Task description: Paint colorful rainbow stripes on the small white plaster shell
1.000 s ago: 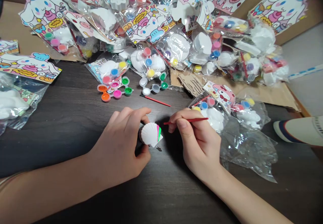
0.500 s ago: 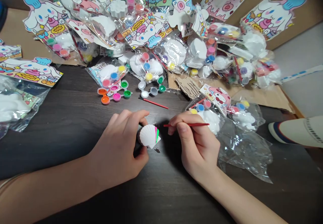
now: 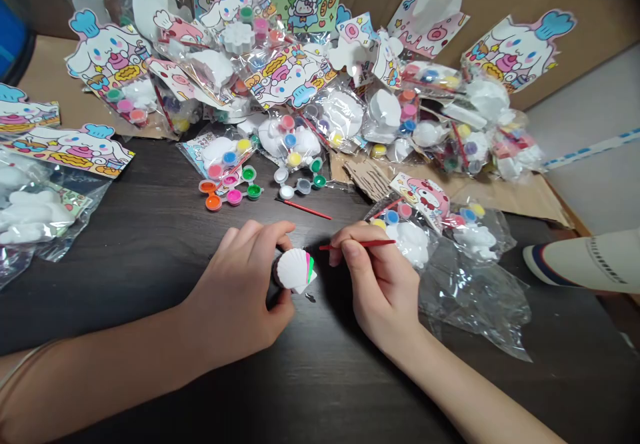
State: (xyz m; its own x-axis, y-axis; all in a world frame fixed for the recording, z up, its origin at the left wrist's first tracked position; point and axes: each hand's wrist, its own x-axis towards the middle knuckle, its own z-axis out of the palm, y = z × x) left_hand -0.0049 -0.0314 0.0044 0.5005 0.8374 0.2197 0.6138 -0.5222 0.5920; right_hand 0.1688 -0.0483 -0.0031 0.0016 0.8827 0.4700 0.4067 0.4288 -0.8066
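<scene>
Between the thumb and fingers of my left hand [image 3: 250, 284] is a white plaster seashell [image 3: 293, 269], with a pink and a green stripe along its right side. My right hand [image 3: 383, 277] pinches a thin red paintbrush [image 3: 357, 245], held nearly level just right of the shell and apart from it. Beyond my hands lie open paint pots in orange, pink and green [image 3: 233, 196], and a second strip with white, grey and green pots [image 3: 303, 186]. Another red paintbrush [image 3: 305, 209] lies on the table in front of them.
A heap of bagged plaster painting kits [image 3: 290, 74] lines the back on cardboard. More bagged kits [image 3: 35, 211] lie at the left. At the right are a crumpled clear bag [image 3: 475, 304] and a pale cup [image 3: 580, 261] on its side. A small dark smudge [image 3: 311, 298] marks the table.
The paintbrush in my right hand has shifted slightly left, toward the shell, and its rear end tilts up a little. My left hand and the shell stay put; the camera view has turned slightly.
</scene>
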